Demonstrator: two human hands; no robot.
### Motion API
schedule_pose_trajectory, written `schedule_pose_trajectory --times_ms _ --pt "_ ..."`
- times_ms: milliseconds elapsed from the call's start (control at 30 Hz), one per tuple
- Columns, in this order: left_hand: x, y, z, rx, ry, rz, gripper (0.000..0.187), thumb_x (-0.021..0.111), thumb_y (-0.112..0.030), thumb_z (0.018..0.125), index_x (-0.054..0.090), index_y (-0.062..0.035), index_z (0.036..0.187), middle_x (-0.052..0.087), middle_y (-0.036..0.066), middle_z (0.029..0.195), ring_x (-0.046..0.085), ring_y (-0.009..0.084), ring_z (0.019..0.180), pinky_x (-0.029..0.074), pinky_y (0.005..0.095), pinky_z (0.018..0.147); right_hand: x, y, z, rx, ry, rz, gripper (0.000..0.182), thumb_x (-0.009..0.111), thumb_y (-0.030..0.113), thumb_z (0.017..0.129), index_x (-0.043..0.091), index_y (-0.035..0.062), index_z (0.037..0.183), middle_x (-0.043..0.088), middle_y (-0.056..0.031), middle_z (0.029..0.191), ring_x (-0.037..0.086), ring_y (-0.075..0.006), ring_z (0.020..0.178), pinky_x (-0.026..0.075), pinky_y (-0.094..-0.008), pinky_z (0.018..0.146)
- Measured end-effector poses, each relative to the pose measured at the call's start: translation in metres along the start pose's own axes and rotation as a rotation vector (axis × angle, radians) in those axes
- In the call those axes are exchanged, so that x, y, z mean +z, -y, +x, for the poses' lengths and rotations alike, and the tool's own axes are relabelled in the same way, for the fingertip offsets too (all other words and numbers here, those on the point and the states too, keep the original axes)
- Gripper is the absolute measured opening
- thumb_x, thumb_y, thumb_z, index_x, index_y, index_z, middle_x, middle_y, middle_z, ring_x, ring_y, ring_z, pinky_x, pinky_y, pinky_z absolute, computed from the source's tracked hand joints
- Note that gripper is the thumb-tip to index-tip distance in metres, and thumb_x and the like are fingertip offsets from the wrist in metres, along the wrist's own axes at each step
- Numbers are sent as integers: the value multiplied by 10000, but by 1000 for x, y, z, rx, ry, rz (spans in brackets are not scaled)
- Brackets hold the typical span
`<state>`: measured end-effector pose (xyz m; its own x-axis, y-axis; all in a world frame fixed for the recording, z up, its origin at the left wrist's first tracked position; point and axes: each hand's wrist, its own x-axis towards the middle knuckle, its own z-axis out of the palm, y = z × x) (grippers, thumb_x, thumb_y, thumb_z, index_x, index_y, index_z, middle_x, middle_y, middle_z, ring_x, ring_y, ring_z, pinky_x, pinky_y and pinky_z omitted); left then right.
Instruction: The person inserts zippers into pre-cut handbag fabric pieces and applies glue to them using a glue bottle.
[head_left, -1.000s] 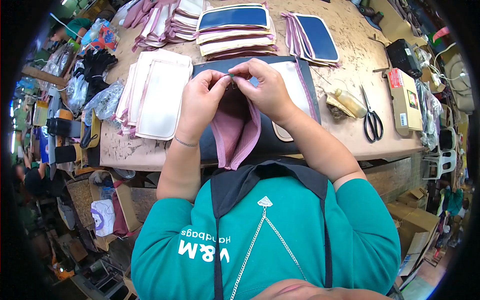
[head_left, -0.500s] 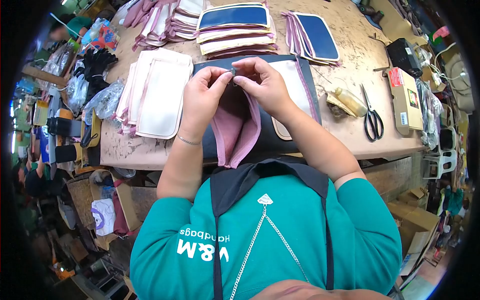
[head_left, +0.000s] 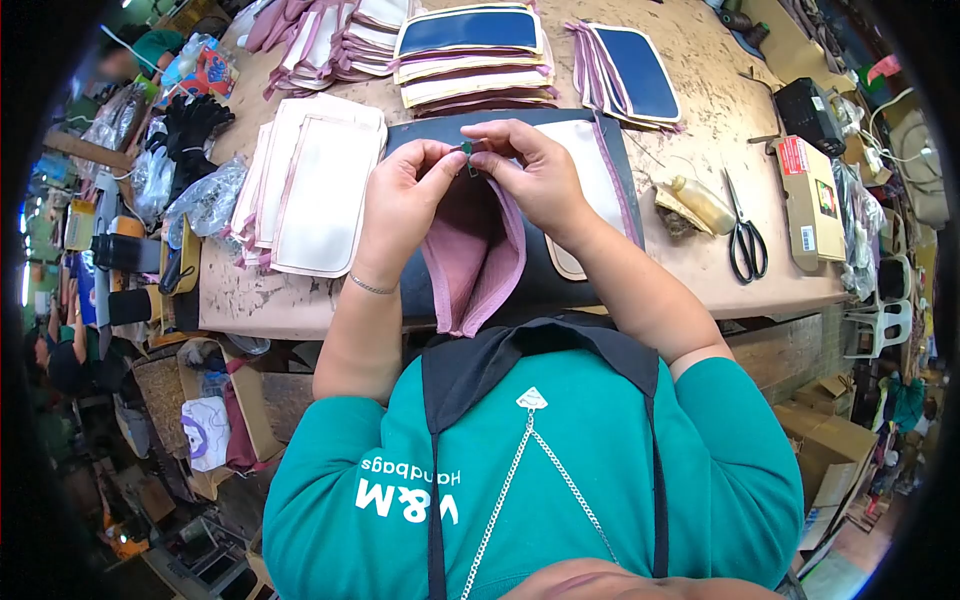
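A mauve-lined pouch piece [head_left: 500, 270] stands with its two sides spread apart, its lower end towards my body. At its far end, a small dark green piece with a metallic glint [head_left: 468, 152] sits between my fingertips; its exact kind is too small to make out. My left hand [head_left: 405, 195] is closed in a thumb-and-finger pinch on it. From the other side my right hand [head_left: 535, 175] pinches the same spot, with its forefinger arched above. Under the pouch lies a dark mat [head_left: 535, 290], and a white panel with mauve edging [head_left: 580, 150] rests beside my right forearm.
White panels [head_left: 325, 200] are stacked at left. Farther back lie stacked blue-faced panels [head_left: 470, 32] and another blue panel [head_left: 640, 75]. Black-handled scissors [head_left: 746, 250], a bottle [head_left: 703, 205] and a cardboard box [head_left: 810, 205] are at right. Plastic bags [head_left: 210, 200] crowd the left edge.
Both hands stay at the same place over the pouch. The fingertips have shifted slightly, and more of the small dark green piece shows between them.
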<state>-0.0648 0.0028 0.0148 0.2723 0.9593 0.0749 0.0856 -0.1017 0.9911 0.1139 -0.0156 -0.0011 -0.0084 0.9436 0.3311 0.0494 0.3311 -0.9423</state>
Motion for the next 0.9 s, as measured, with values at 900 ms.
schedule_pose_trajectory --times_ms 900 --pt "-2 6 0 7 50 -80 125 661 -117 951 674 7 950 644 -23 825 554 30 753 457 187 672 -8 6 4 37 102 -5 202 708 27 841 739 25 1040 717 -72 945 663 -133 875 532 -274 796"
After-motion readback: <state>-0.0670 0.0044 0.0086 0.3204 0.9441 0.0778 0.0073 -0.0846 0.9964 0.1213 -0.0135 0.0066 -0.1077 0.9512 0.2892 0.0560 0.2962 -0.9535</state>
